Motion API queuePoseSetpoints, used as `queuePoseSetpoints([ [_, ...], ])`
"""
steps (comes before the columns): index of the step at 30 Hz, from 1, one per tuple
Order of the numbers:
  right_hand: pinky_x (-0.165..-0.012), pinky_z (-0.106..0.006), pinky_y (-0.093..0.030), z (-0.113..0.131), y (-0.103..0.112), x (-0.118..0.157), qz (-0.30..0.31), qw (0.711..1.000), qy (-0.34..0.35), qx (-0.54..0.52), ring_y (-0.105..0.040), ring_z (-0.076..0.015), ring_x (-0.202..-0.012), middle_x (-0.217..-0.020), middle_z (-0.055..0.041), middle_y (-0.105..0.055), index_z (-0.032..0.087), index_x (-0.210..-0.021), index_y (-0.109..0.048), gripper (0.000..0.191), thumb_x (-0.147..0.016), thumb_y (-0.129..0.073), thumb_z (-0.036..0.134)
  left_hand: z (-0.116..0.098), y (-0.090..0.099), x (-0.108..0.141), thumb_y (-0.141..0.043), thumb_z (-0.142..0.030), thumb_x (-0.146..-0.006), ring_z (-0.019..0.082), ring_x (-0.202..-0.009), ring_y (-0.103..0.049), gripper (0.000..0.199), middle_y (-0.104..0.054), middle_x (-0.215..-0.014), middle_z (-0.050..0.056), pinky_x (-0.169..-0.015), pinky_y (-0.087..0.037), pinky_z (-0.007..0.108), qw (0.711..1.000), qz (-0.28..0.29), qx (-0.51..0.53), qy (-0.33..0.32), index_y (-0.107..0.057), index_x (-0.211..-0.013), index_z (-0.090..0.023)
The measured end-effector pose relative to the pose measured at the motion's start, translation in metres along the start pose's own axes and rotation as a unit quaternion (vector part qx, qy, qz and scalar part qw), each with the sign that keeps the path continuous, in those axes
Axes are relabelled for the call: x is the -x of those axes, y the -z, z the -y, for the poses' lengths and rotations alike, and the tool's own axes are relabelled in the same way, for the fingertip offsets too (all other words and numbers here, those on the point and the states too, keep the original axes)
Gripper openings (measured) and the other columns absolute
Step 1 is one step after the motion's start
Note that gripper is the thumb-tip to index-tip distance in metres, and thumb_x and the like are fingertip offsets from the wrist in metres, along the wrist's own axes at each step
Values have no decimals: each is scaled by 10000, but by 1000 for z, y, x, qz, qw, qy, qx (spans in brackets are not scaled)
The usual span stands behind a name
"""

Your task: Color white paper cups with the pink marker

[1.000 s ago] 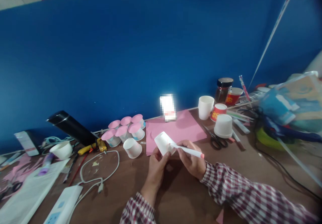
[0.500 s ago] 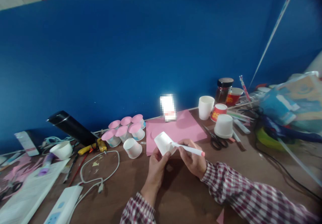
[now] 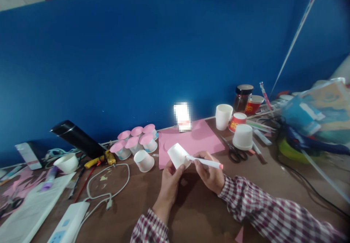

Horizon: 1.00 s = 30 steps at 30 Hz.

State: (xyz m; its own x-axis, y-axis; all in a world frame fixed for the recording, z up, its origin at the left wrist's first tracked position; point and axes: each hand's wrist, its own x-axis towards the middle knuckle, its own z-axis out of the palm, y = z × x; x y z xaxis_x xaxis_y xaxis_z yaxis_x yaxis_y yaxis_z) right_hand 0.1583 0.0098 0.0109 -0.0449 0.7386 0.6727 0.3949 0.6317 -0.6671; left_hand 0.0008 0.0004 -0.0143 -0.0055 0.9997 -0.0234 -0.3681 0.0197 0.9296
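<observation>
Right fingers (image 3: pixel 200 167) pinch a slim white plastic marker (image 3: pixel 209 162), tip toward nine o'clock, at the tapered white paper cup (image 3: pixel 177 155) left fingers (image 3: pixel 179 170) pinch.

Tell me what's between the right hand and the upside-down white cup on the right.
Black-handled scissors lie between the right hand and the white cup, in the head view.

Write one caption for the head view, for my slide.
The left hand holds a white cup while the right hand holds a pink-ended white pen at its side.
</observation>
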Motion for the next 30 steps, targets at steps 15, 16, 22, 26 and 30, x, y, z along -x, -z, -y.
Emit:
queuePoseSetpoints([
  [15,-606,-251,-501,-1,1,-1,-5,1000,-16,-7,-627,-150,-638,-746,-27,-655,192,-915,-571,74,-913,-502,219,-4,-1,2,-755,-323,-724,294,-1055,-639,499,-692,-1126,158,-1001,-420,441,1000,20,10,4,-619,-1153,-107],
  [16,-602,-249,-500,-1,1,-2,-6,1000,-19,-8,-625,-149,-633,-740,-26,-653,192,-910,-569,73,-913,-501,219,-4,-1,2,-752,-319,-729,294,-1065,-635,498,-689,-1135,158,-1009,-414,442,1000,22,12,4,-617,-1159,-107],
  [22,-594,-250,-494,0,0,-3,-2,1000,-21,-8,-613,-144,-617,-724,-20,-644,191,-898,-569,73,-909,-502,217,0,0,1,-743,-326,-740,299,-1067,-637,460,-692,-1131,153,-1010,-415,446,1000,19,16,1,-633,-1135,-116],
  [26,-589,-254,-495,-2,0,-1,0,1000,-24,-9,-621,-150,-624,-727,-24,-646,192,-895,-566,75,-909,-497,217,2,1,-1,-739,-329,-745,295,-1054,-643,459,-693,-1127,150,-1001,-421,450,1000,15,12,-1,-628,-1138,-120],
  [30,-593,-261,-497,-3,-1,1,5,1000,-19,-9,-629,-155,-623,-722,-26,-651,194,-893,-565,69,-905,-501,218,1,1,-1,-760,-343,-718,293,-1024,-656,453,-706,-1094,146,-981,-438,436,1000,2,8,4,-647,-1095,-118],
])
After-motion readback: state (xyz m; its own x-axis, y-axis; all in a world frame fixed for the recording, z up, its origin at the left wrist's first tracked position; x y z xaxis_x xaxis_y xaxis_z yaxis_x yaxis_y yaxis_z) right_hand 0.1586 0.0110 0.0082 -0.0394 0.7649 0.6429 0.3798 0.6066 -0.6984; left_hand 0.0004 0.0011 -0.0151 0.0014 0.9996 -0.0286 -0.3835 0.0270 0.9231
